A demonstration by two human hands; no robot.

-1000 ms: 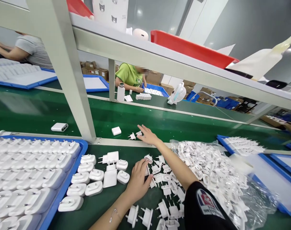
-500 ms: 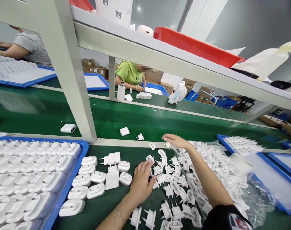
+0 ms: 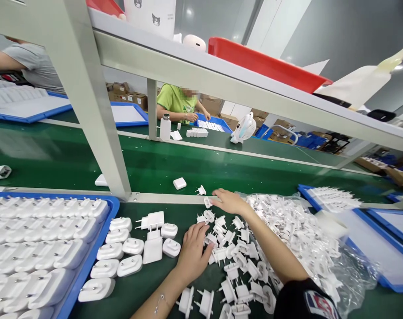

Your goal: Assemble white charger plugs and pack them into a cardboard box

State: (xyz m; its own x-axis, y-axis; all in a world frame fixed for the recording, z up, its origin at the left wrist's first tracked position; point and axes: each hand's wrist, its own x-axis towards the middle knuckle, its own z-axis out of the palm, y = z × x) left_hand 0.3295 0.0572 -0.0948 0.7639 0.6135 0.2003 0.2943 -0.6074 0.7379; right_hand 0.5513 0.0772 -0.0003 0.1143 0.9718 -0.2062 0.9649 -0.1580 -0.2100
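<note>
My left hand (image 3: 194, 249) lies palm down, fingers apart, at the left edge of a scatter of white two-pin plug heads (image 3: 231, 269). Its fingertips rest beside a few of them. Farther back, my right hand (image 3: 230, 201) reaches across the scatter with fingers stretched out. Its fingertips are close to a plug head (image 3: 207, 202) by the metal rail; whether they touch it I cannot tell. To the left of my left hand stand several white charger bodies (image 3: 153, 246), some with pins showing.
A blue tray (image 3: 113, 208) of white chargers fills the left. A plastic bag (image 3: 354, 274) with a heap of plug heads lies right. Beyond the rail (image 3: 175, 198), the green belt (image 3: 148, 164) carries loose white pieces. A shelf post (image 3: 88, 106) rises at left. A co-worker (image 3: 175, 104) sits opposite.
My right hand has moved left along the rail, and nearby plug heads have shifted left. My left hand has stayed almost in place. White pieces on the belt have moved right.
</note>
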